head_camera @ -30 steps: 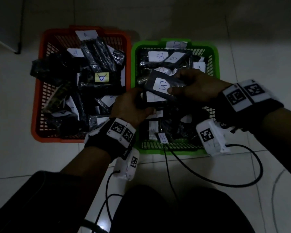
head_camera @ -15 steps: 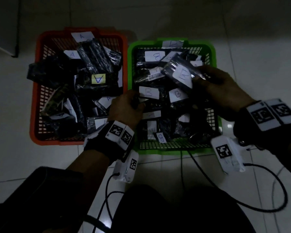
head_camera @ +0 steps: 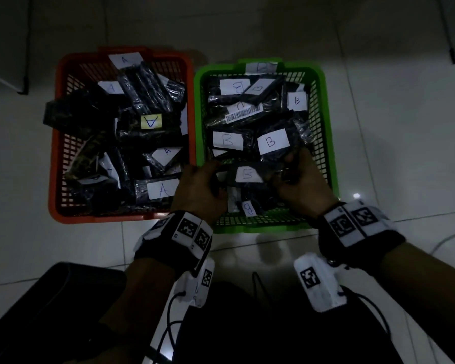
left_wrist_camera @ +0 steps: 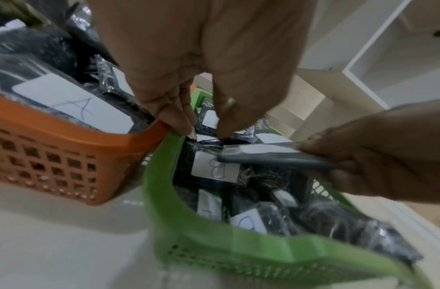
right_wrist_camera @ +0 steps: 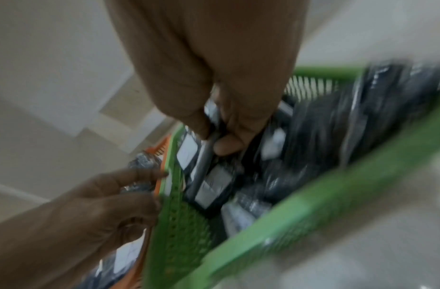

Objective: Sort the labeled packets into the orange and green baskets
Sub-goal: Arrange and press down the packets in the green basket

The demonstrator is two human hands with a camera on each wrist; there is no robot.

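The orange basket [head_camera: 53, 153] on the left holds black packets labelled A. The green basket [head_camera: 326, 127] on the right holds packets labelled B. My right hand [head_camera: 284, 169] pinches the right end of a flat dark packet [head_camera: 247, 174] with a white label, just above the near part of the green basket. The right wrist view shows thumb and finger on that packet's [right_wrist_camera: 204, 156] grey edge. My left hand [head_camera: 210, 177] straddles the green basket's left rim [left_wrist_camera: 164, 195], fingers on the orange side, thumb inside. Its grip is unclear.
Both baskets stand side by side on a pale tiled floor. White furniture legs [head_camera: 24, 85] stand at the far left and far right. Cables [head_camera: 168, 324] trail from the wrist cameras over my dark-clothed legs. White shelving [left_wrist_camera: 362, 58] rises behind the baskets.
The right hand let go of the B packet it carried over the far part of the green basket. It drew back and took hold of another packet nearer me. The left hand barely moved.
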